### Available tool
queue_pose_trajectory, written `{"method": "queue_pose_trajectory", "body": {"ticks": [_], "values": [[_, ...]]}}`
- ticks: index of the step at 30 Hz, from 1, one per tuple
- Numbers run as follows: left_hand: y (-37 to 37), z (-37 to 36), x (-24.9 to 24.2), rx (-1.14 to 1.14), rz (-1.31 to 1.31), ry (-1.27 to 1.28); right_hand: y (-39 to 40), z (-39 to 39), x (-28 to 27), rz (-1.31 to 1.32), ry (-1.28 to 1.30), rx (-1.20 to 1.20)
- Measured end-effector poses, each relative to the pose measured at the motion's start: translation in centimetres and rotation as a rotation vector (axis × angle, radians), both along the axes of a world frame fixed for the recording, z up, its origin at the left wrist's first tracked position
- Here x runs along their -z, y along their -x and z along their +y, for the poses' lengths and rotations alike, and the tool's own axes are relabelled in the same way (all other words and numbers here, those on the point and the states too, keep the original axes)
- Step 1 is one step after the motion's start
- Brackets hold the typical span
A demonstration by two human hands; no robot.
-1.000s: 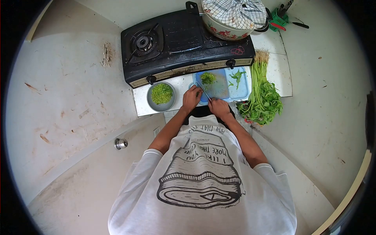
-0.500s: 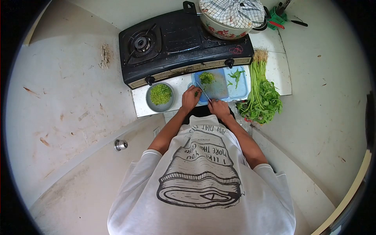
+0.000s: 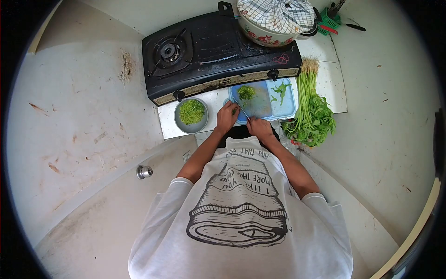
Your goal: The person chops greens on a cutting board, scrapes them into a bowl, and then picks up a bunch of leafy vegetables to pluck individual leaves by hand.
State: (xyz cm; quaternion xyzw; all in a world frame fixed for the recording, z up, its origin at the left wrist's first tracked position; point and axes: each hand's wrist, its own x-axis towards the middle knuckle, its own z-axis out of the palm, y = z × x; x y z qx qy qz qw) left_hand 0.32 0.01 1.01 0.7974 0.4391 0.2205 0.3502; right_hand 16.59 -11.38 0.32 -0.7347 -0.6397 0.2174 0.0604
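My right hand [image 3: 260, 129] is closed around the handle of a knife [image 3: 242, 109], whose blade slants up and left across the blue cutting board [image 3: 261, 108]. Beside the blade, my left hand [image 3: 226, 117] has its fingers curled at the board's left edge, pressing down a small bit of green leaves [image 3: 234, 111] that is mostly hidden. A heap of chopped greens [image 3: 246, 92] lies past the knife tip. The board rests on a light blue tray [image 3: 290, 109], where a few loose leaves [image 3: 281, 89] lie on the right.
Left of my hands stands a grey bowl [image 3: 191, 130] of finely chopped greens. A large bunch of leafy greens [image 3: 309, 116] with roots lies at the right. Behind the board is a black gas stove [image 3: 209, 42] carrying a cloth-covered pot [image 3: 267, 38]. A green basket [image 3: 330, 22] holds utensils.
Both hands and the knife keep almost the same place. The whole view has shifted very slightly.
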Motion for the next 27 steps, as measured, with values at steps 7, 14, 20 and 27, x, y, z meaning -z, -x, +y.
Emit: {"method": "queue_pose_trajectory", "body": {"ticks": [7, 14, 20, 27], "values": [[0.4, -0.5, 0.0, 0.059, -0.021, -0.097, 0.1, 0.6, -0.4, 0.018, 0.032, 0.030], [0.2, -0.4, 0.4, -0.002, -0.052, -0.035, -0.5, -0.3, 0.2, 0.014, -0.037, 0.007], [0.2, -0.3, 0.2, -0.007, -0.011, 0.001, -0.1, 0.0, -1.5, 0.027, 0.085, -0.019], [0.2, -0.1, 0.2, 0.003, 0.004, -0.026, 0.2, 0.4, -1.3, -0.009, 0.058, -0.027]]}}
